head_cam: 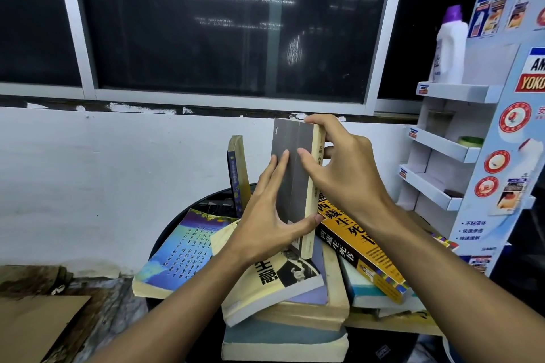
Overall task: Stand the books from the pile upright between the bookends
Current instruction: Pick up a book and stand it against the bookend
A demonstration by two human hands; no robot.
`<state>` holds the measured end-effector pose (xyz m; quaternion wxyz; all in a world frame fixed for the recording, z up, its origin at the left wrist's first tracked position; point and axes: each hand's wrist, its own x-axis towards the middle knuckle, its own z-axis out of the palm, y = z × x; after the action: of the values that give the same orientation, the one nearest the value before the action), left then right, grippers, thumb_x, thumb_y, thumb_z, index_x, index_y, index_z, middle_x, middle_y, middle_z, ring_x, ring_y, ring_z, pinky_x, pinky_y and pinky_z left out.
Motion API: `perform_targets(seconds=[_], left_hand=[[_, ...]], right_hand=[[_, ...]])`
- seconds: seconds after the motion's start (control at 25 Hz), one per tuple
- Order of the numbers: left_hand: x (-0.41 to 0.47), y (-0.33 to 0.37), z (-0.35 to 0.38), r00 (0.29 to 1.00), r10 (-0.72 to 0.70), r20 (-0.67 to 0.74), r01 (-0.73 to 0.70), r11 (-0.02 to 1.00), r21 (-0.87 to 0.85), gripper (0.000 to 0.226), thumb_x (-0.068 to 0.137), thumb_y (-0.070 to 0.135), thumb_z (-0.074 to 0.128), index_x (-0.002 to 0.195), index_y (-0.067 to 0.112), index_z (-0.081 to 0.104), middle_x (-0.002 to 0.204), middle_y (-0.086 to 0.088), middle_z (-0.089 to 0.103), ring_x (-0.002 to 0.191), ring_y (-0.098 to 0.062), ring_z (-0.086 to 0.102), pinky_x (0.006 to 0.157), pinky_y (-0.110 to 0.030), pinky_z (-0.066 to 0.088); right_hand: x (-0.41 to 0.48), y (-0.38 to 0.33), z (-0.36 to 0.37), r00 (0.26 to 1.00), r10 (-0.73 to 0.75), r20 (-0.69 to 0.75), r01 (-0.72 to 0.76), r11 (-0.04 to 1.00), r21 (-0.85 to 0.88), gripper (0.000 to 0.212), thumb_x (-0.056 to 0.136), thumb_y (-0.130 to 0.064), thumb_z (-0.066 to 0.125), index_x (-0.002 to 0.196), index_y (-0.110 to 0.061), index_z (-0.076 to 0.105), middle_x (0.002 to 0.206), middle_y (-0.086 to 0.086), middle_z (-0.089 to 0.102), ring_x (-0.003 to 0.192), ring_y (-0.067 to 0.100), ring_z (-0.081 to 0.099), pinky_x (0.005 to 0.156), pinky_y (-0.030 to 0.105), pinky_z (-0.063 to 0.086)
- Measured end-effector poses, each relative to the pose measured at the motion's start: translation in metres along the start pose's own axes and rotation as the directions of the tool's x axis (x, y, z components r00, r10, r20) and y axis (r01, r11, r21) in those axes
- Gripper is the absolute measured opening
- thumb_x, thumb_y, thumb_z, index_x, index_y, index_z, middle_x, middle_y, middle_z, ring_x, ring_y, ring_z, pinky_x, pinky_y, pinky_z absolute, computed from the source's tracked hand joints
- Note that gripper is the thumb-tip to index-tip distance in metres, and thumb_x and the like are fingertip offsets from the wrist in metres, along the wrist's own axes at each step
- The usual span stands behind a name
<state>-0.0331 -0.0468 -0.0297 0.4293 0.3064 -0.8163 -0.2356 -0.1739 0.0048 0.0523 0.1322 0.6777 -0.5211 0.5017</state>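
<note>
Dark window, white wall, round black table (pixel 182 209). Upright above the pile of books (pixel 277 283), grey book (pixel 290 174), clasped low by left hand (pixel 265 224), fingers flat on cover, thumb hooked round spine; pinched at top by right hand (pixel 345 171). Behind to the left, blue book (pixel 238 168) standing on edge.

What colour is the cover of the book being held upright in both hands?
The held book has a plain grey cover and a cream spine; head view.
</note>
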Motion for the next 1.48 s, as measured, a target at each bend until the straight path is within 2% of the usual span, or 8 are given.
perform_targets(seconds=[0.08,0.32,0.44,0.6,0.72,1.04,1.2,1.48], left_hand=[[0.005,-0.002,-0.002,1.0,0.003,0.001,-0.003,1.0,0.0,0.115,0.075,0.063,0.078,0.154,0.056,-0.006,0.167,0.024,-0.007,0.154,-0.002,0.002,0.123,-0.046,0.026],[0.032,-0.019,-0.016,1.0,0.002,0.006,-0.002,0.999,0.038,0.109,0.074,0.07,0.074,0.154,0.056,0.002,0.168,0.021,0.001,0.155,-0.006,0.009,0.12,-0.053,0.033],[0.052,-0.037,-0.031,0.999,0.003,-0.04,0.001,0.993,0.116,0.097,0.079,0.065,0.073,0.156,0.049,0.018,0.168,0.019,0.01,0.153,-0.005,0.014,0.122,-0.042,0.027],[0.077,-0.07,-0.049,0.984,-0.023,-0.174,0.062,0.972,0.225,0.074,0.088,0.039,0.076,0.153,0.035,0.039,0.165,0.012,0.026,0.152,-0.011,0.021,0.121,-0.044,0.031],[0.092,-0.093,-0.06,0.976,-0.069,-0.206,0.13,0.945,0.299,0.071,0.089,0.029,0.076,0.152,0.033,0.042,0.164,0.01,0.028,0.15,-0.016,0.023,0.117,-0.045,0.035],[0.11,-0.14,-0.069,0.978,-0.176,-0.108,0.201,0.931,0.303,0.075,0.09,0.016,0.075,0.155,0.023,0.037,0.159,-0.002,0.037,0.145,-0.026,0.038,0.119,-0.043,0.036],[0.114,-0.15,-0.064,0.986,-0.151,-0.069,0.164,0.946,0.279,0.082,0.09,0.009,0.073,0.158,0.02,0.028,0.158,-0.003,0.035,0.142,-0.023,0.039,0.117,-0.043,0.038],[0.115,-0.154,-0.062,0.994,-0.089,-0.071,0.102,0.97,0.221,0.073,0.088,0.006,0.073,0.151,0.018,0.037,0.15,-0.002,0.044,0.137,-0.022,0.046,0.115,-0.039,0.04]], right_hand=[[0.003,-0.001,0.003,1.0,-0.007,-0.027,0.006,1.0,-0.012,0.046,0.091,-0.024,0.073,0.134,-0.022,0.054,0.105,0.004,0.073,0.086,0.016,0.07,0.072,0.031,0.062],[0.032,0.004,0.022,0.999,0.028,-0.046,-0.029,0.999,-0.033,0.045,0.093,-0.019,0.071,0.134,-0.017,0.051,0.107,0.005,0.07,0.086,0.015,0.067,0.06,0.004,0.047],[0.049,0.011,0.04,0.997,0.051,-0.05,-0.055,0.995,-0.078,0.044,0.095,-0.017,0.068,0.135,-0.017,0.05,0.101,0.003,0.067,0.082,0.015,0.062,0.049,0.0,0.038],[0.066,0.025,0.071,0.997,0.013,-0.071,-0.021,0.993,-0.114,0.043,0.095,-0.013,0.068,0.134,-0.016,0.05,0.1,0.008,0.069,0.084,0.021,0.067,0.053,0.001,0.03],[0.073,0.038,0.096,0.998,0.014,-0.068,-0.02,0.995,-0.093,0.042,0.095,-0.011,0.066,0.133,-0.015,0.05,0.097,0.009,0.07,0.079,0.024,0.068,0.06,0.014,0.038],[0.073,0.063,0.156,0.995,0.057,-0.077,-0.061,0.997,-0.049,0.04,0.095,-0.01,0.065,0.133,-0.011,0.051,0.094,0.013,0.071,0.078,0.029,0.068,0.065,0.023,0.041],[0.068,0.065,0.175,0.992,0.086,-0.094,-0.092,0.994,-0.059,0.04,0.094,-0.01,0.068,0.131,-0.01,0.054,0.092,0.012,0.072,0.073,0.022,0.065,0.055,0.007,0.034],[0.053,0.085,0.208,0.992,0.109,0.057,-0.111,0.993,0.036,0.036,0.096,-0.01,0.063,0.13,-0.013,0.053,0.098,0.009,0.071,0.065,0.012,0.05,0.06,0.019,0.034]])
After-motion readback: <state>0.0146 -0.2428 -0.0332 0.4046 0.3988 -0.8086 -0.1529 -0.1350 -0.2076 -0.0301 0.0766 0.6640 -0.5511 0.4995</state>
